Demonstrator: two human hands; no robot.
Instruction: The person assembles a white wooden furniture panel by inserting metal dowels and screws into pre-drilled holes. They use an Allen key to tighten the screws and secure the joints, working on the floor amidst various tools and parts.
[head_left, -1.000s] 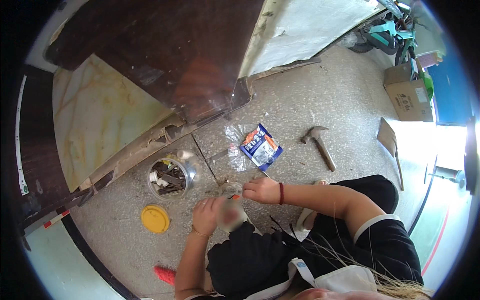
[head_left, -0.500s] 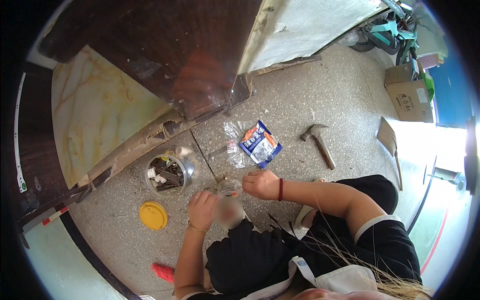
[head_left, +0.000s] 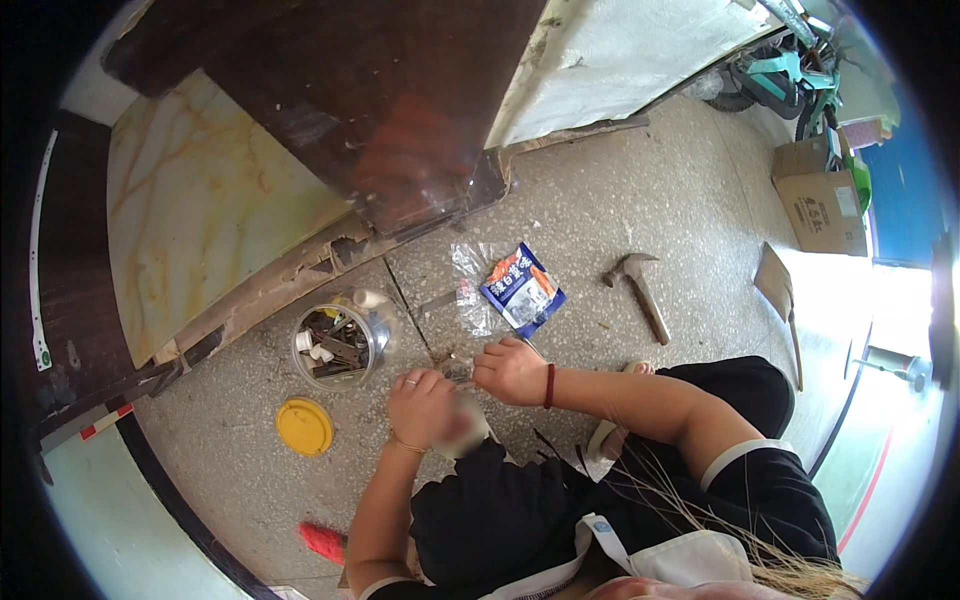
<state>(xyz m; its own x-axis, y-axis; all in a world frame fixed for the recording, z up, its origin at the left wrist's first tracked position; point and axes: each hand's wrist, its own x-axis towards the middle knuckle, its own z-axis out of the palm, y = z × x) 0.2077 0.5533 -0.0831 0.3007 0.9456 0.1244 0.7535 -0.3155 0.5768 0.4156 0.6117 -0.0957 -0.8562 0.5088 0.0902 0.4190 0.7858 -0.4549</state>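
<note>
My left hand (head_left: 420, 408) and my right hand (head_left: 512, 372) are close together over the floor, with fingers curled. Between them is a small clear plastic bag (head_left: 457, 371), partly hidden by the fingers. Both hands seem to pinch its edges; what it contains is too small to make out. Just beyond lies a blue food packet (head_left: 523, 290), overlapping a crumpled clear wrapper (head_left: 475, 300). Left of my hands, a clear plastic jar (head_left: 378, 335) lies tipped with its mouth toward me, holding metal hardware and white fittings. Its yellow lid (head_left: 304, 426) rests flat nearby.
A claw hammer (head_left: 643, 298) lies on the speckled floor to the right. Dark wooden furniture (head_left: 330, 90) with a worn lower edge stands ahead. Farther right are a dustpan (head_left: 775, 285), a cardboard box (head_left: 822, 210) and a turquoise bicycle (head_left: 780, 70). A red item (head_left: 322, 542) lies beside my left forearm.
My right hand has shifted slightly left and up, and my left hand slightly up, bringing them a little nearer each other. Less of the clear bag shows between them.
</note>
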